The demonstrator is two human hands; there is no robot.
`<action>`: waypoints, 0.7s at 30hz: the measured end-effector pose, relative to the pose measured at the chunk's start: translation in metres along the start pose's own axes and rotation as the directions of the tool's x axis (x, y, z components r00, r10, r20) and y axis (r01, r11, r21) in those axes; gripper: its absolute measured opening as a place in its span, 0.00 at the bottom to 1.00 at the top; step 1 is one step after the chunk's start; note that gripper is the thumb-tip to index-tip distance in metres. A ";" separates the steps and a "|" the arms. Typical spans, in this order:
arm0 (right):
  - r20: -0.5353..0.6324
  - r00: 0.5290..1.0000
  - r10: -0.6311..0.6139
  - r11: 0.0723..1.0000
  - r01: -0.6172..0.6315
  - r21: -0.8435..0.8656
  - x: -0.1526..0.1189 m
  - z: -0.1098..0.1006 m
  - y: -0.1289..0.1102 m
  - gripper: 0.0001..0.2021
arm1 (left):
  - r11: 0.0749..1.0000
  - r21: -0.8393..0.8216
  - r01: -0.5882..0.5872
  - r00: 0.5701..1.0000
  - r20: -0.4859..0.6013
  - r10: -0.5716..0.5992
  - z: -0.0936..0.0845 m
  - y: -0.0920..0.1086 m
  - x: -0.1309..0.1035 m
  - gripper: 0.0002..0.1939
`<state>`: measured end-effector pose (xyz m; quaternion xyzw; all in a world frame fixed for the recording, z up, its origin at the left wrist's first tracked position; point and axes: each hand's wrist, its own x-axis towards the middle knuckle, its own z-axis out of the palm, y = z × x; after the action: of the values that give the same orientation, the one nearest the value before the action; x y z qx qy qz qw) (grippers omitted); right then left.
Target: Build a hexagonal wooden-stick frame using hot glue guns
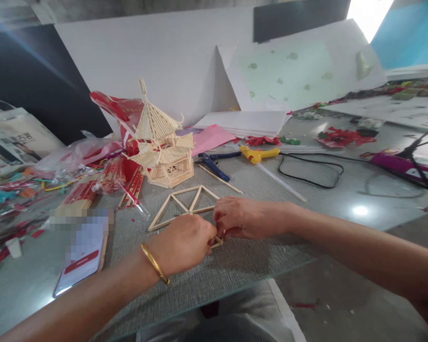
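Note:
A flat frame of pale wooden sticks [174,201], divided into triangles, lies on the table before me. My left hand [185,240], with a gold bangle at the wrist, is closed at the frame's near edge. Against its fingertips, my right hand [238,217] is pinched at the near right corner. Both hands cover that part of the frame, and a short bit of stick shows under them. What exactly each set of fingertips grips is hidden. Behind the frame stands a small pagoda model [167,152] built of the same kind of sticks.
Blue-handled cutters [216,166] and a yellow glue gun [258,154] with a clear glue stick lie beyond my hands. Its black cord runs right, near a purple device [403,166]. A phone [85,254] and bundled sticks [82,190] are at left. The table edge is close below.

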<state>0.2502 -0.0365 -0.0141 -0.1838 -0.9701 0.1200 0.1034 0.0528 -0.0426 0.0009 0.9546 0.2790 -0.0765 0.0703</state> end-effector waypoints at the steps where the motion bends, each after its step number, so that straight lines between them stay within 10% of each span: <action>1: 0.000 1.000 0.002 1.000 -0.002 -0.004 0.000 0.000 0.000 0.08 | 1.000 -0.019 0.001 1.000 -0.007 -0.001 0.000 -0.001 -0.001 0.08; 11: -0.004 1.000 0.005 1.000 -0.006 -0.019 -0.001 -0.002 -0.004 0.08 | 0.921 -0.137 0.366 0.921 -0.087 -0.379 -0.012 -0.014 -0.043 0.17; 21: 0.023 1.000 0.009 0.999 -0.008 -0.039 -0.001 -0.001 -0.003 0.10 | 0.886 -0.185 0.426 0.899 -0.028 -0.438 0.005 -0.018 -0.044 0.16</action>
<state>0.2507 -0.0395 -0.0129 -0.1883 -0.9727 0.1036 0.0878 0.0052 -0.0513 0.0021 0.8608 0.4923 -0.0324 0.1250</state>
